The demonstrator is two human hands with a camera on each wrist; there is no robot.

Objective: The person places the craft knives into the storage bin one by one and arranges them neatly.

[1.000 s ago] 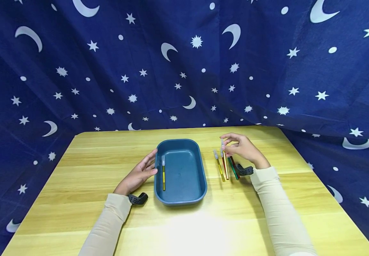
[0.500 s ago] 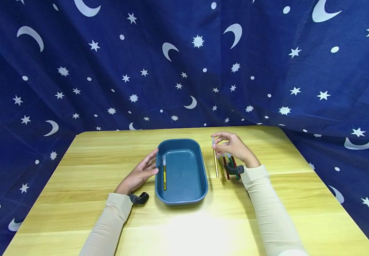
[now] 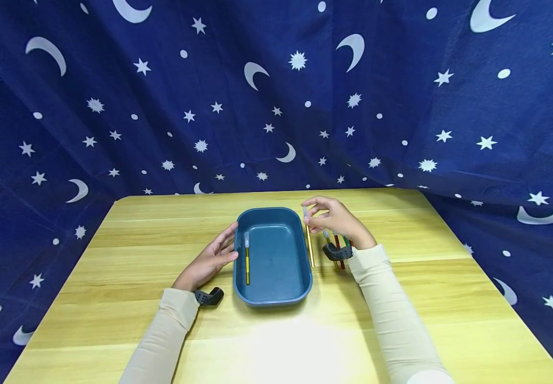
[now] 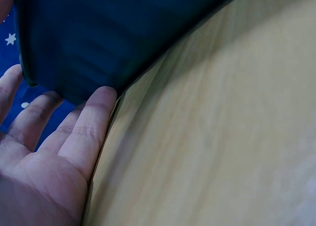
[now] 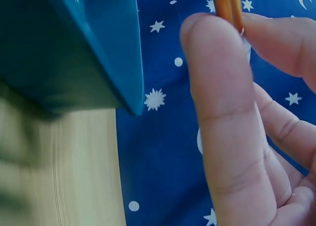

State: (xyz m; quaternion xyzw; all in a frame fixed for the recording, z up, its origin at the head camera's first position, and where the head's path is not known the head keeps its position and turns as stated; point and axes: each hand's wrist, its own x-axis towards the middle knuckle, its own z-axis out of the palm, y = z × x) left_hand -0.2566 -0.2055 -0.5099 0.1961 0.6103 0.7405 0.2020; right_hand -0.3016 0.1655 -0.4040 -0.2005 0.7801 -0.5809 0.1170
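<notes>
A deep blue plastic tray (image 3: 276,256) stands on the wooden table in the head view. Inside it, along the left side, lies a slim yellow-gold pen-like tool with a clear cap (image 3: 247,264). My left hand (image 3: 209,262) rests its extended fingers against the tray's left wall; in the left wrist view the fingertips (image 4: 101,95) touch that wall. Beside the tray's right rim, my right hand (image 3: 336,220) pinches another gold pen-like tool (image 3: 310,245) by its clear-capped upper end, between thumb and fingers. Its barrel points down toward me.
Several more capped pen-like tools, including a gold one (image 3: 336,265) and a red one (image 3: 342,263), lie right of the tray, partly hidden by the right wrist and its black camera (image 3: 337,252). A dark blue curtain (image 3: 276,96) hangs behind the table (image 3: 142,250).
My right hand has carried the gold pen-like tool leftward, from above the other tools to the tray's right rim. My left hand stays at the tray's left side.
</notes>
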